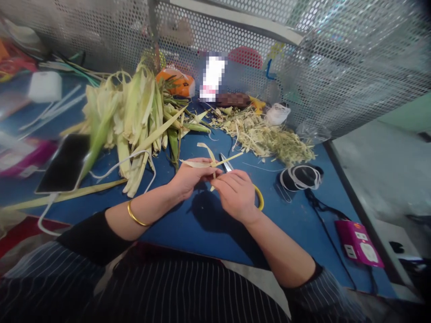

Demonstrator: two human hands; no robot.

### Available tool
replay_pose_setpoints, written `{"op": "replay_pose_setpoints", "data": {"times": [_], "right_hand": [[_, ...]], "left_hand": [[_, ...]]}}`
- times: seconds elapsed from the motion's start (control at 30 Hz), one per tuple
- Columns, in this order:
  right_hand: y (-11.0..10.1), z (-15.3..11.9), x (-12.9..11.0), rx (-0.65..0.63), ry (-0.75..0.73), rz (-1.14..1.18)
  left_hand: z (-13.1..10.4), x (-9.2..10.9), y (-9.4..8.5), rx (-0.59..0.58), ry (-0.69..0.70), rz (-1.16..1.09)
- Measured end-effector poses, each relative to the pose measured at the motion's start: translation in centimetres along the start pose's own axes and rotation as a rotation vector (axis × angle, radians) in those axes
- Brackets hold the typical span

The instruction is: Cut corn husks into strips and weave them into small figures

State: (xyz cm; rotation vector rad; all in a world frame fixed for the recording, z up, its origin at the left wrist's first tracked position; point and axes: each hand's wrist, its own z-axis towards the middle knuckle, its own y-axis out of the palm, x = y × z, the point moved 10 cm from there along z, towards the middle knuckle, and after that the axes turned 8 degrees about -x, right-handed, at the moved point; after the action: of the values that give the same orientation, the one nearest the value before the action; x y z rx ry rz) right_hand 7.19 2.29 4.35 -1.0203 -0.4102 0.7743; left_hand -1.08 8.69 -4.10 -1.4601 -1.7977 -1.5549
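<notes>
pale husk strips (213,164) are pinched in the fingertips of both left hand (192,176) and right hand (235,193), yellow-handled scissors (259,197) being partly hidden by the latter.

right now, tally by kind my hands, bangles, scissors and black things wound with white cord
Hands: 2, left hand and right hand
Gold bangle: 1
Scissors: 1 pair
Black object wound with white cord: 1
Total: 5
Uncounted: overlapping husk strips in the hands
</notes>
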Motion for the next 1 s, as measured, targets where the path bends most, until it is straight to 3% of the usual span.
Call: {"op": "replay_pose_setpoints", "data": {"times": [0.2, 0.4, 0.53, 0.7, 0.87, 1.0], "right_hand": [[-0.6, 0.2, -0.1, 0.053, 0.015, 0.071], [-0.8, -0.5, 3.7, 0.163, 0.344, 0.333], [-0.4, -1.0, 4.9, 0.187, 0.431, 0.381], [-0.7, -1.5, 5.3, 0.231, 0.466, 0.482], [0.5, -3.3, 8.3, 0.356, 0.740, 0.808], [3.2, -2.9, 8.8, 0.252, 0.804, 1.021]], "left_hand": [[0.3, 0.2, -0.1, -0.024, 0.020, 0.047], [0.5, 1.4, 0.5, -0.165, 0.022, 0.032], [0.3, 1.9, 1.1, -0.269, -0.023, -0.108], [0.5, 0.9, 0.1, -0.171, -0.062, 0.061], [0.3, 0.2, 0.3, -0.138, -0.036, 0.225], [0.0, -0.1, 0.9, -0.164, -0.050, 0.321]]}}
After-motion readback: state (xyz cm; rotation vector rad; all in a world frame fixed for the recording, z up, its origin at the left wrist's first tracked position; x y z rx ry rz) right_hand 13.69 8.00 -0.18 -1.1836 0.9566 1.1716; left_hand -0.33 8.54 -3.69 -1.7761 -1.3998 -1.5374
